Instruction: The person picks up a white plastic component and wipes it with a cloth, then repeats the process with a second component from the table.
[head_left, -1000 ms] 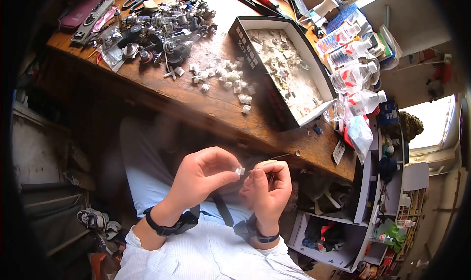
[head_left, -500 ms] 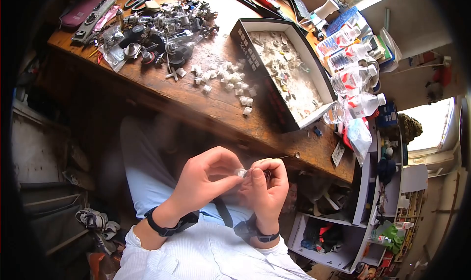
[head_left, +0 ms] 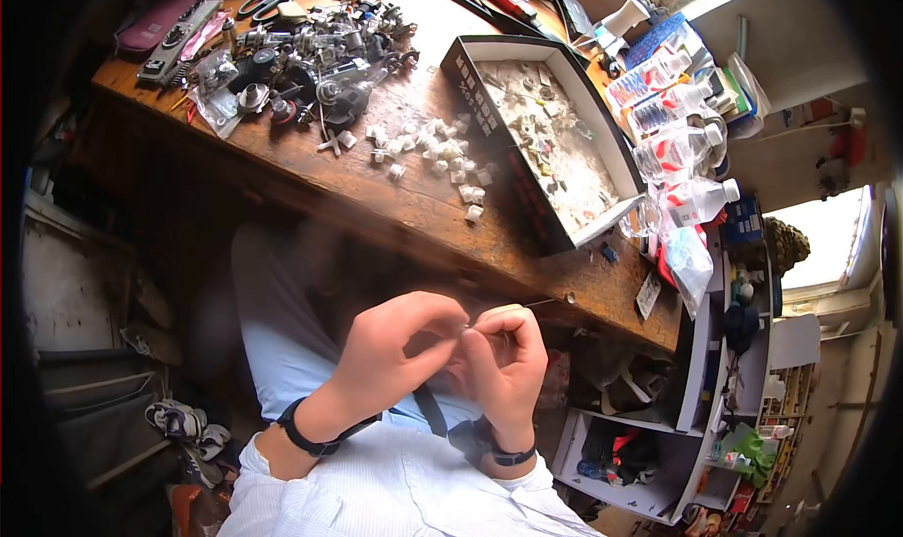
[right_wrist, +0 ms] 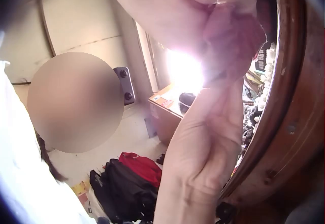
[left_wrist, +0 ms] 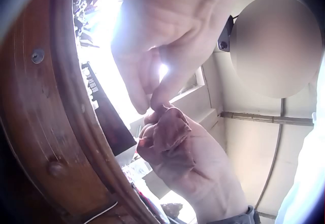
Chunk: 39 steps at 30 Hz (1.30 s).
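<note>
Both hands meet above the lap, fingertips touching, in front of the table. My left hand pinches a small white plastic piece between thumb and forefinger; only a glint of it shows. My right hand has its thumb pressed to its curled forefinger right at that piece. What it holds is covered by the fingers, and I cannot tell its kind. Several similar white plastic pieces lie loose on the table beyond the hands.
A black shallow box with small scraps inside stands right of the white pieces. Plastic bottles line the right side. A heap of bulbs and metal parts covers the left back, near scissors. Below right is an open shelf.
My right hand has moved a little left and the fingertips of both hands have come together. The white piece, plain to see before, is now nearly hidden between them.
</note>
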Motion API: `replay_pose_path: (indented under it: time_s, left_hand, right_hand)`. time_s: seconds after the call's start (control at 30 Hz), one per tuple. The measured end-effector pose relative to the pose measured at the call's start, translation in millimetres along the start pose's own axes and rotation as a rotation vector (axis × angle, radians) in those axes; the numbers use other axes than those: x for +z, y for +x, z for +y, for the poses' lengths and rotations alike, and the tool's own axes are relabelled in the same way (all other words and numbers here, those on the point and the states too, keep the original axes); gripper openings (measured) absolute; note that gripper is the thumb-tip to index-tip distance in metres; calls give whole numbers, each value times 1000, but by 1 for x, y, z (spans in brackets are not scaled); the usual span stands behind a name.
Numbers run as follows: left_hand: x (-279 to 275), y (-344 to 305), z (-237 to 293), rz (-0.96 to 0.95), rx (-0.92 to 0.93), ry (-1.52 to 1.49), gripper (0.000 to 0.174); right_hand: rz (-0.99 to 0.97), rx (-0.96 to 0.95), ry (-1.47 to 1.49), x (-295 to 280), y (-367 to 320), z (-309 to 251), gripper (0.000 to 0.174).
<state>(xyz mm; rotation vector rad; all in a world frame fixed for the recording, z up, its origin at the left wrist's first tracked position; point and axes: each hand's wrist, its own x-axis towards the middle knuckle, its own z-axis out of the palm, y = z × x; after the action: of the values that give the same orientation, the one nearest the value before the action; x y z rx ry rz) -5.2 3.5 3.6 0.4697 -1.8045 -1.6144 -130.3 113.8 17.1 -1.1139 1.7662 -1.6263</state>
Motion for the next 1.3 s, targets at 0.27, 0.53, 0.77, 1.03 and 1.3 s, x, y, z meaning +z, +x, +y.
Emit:
replay_pose_path:
  time_s: [0.27, 0.53, 0.77, 1.03, 1.3]
  left_hand:
    - [1, 0, 5, 59, -150, -215, 21]
    - [3, -2, -4, 12, -71, -144, 27]
    - [7, -3, -7, 60, -46, -195, 29]
    - [7, -2, 1, 100, 34, 38, 27]
    - [8, -3, 2, 81, 95, 126, 26]
  right_hand:
    - [100, 104, 185, -5, 2, -8, 13]
    - [64, 177, 192, -1, 2, -9, 13]
    - [73, 173, 128, -3, 0, -5, 11]
    - [73, 64, 130, -2, 0, -4, 11]
    - [19, 42, 119, -3, 0, -3, 9]
